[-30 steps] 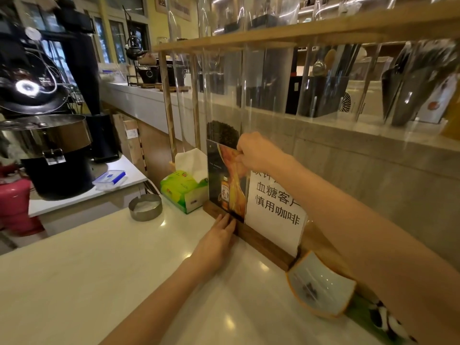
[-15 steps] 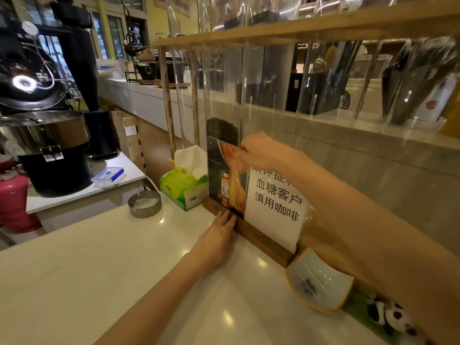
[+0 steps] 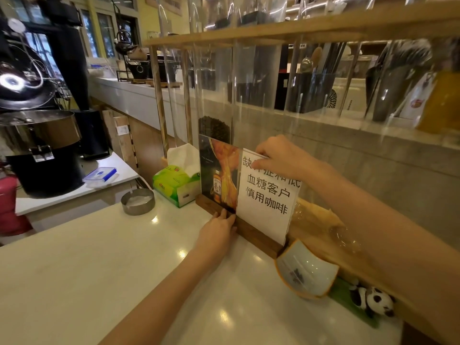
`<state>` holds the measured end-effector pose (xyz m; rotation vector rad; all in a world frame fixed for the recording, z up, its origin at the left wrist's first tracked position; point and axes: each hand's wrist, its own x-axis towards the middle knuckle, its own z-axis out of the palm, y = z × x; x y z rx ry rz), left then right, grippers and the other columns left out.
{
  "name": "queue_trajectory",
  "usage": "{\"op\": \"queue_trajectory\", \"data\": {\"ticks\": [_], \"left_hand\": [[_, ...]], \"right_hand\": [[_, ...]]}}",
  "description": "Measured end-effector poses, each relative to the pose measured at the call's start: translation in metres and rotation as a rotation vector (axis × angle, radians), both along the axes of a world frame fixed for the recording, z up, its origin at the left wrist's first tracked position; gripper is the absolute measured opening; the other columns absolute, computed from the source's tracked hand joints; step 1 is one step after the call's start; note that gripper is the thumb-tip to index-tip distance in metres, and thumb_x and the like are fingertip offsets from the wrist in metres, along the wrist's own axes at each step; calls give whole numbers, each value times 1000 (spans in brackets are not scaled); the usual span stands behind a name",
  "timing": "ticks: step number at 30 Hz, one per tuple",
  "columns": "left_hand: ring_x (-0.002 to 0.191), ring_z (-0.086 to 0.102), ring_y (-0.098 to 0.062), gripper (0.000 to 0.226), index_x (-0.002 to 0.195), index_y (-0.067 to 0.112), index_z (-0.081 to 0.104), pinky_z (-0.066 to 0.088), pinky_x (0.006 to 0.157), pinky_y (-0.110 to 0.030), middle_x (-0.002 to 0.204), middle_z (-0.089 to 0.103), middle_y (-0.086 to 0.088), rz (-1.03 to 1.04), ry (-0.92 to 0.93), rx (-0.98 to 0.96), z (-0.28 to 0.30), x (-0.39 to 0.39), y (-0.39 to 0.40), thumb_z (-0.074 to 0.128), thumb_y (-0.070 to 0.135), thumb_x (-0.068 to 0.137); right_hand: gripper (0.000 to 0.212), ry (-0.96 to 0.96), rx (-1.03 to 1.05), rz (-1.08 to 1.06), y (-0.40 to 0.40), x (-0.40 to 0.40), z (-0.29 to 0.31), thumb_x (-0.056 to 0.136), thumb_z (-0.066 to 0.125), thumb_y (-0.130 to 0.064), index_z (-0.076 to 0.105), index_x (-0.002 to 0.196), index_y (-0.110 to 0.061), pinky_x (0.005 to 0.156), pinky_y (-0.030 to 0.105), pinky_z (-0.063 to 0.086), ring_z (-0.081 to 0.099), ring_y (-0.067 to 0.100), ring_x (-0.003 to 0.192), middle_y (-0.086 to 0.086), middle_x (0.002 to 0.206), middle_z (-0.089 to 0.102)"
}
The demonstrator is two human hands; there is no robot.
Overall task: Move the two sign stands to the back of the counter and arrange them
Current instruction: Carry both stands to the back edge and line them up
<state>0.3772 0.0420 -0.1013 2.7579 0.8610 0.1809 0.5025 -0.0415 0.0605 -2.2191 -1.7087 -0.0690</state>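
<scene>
Two sign stands with dark wooden bases stand side by side at the back of the white counter [image 3: 104,277]. The left one, a dark sign stand [image 3: 217,178], shows a bottle and an orange picture. The right one, a white sign stand [image 3: 267,195], carries black printed characters. My right hand [image 3: 281,155] pinches the top edge of the white sign's panel. My left hand [image 3: 220,229] rests flat on the counter, fingertips touching the wooden bases where the two stands meet.
A green tissue box [image 3: 174,185] and a metal ashtray [image 3: 137,201] sit left of the stands. A curved white dish [image 3: 306,272] and a panda figure [image 3: 373,301] lie to their right. A wooden rack of clear tubes [image 3: 249,38] rises behind; a coffee roaster [image 3: 37,135] stands far left.
My right hand shifted right, from the dark sign's top edge to the white sign's top edge. More of the dark sign is uncovered. My left hand stays at the bases.
</scene>
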Motion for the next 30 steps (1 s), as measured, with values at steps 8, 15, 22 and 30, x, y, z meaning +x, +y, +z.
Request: {"op": "queue_trajectory", "data": {"ticks": [8,15,22,30], "left_hand": [[141,22,-30,44,139,21,29,29,112,-38,155,20,-9,-1,14,13,-2,-3,5,30,25,96],[140,23,-30,44,139,21,29,31,111,-39,154,23,-9,-4,-10,44,-6,-4,3,32,26,95],[140,22,-32,48,140,18,26,32,111,-43,153,24,-11,-45,134,29,7,-6,6,34,29,94],[116,54,-28,45,135,18,38,45,98,-39,127,59,-11,-9,-190,-130,45,-38,3,44,25,91]], "right_hand": [[19,12,12,16,1,-1,0,85,59,-23,65,87,-5,57,27,49,57,7,59,4,77,63],[24,13,13,20,0,-1,-1,84,60,-24,66,92,-2,57,30,50,62,12,63,8,82,68],[38,0,-45,1,-4,-5,5,88,50,-37,65,95,-3,66,38,57,67,20,71,11,89,71],[45,-96,97,-12,-11,-34,11,88,50,-38,47,126,-13,90,36,47,55,24,111,10,128,56]]}}
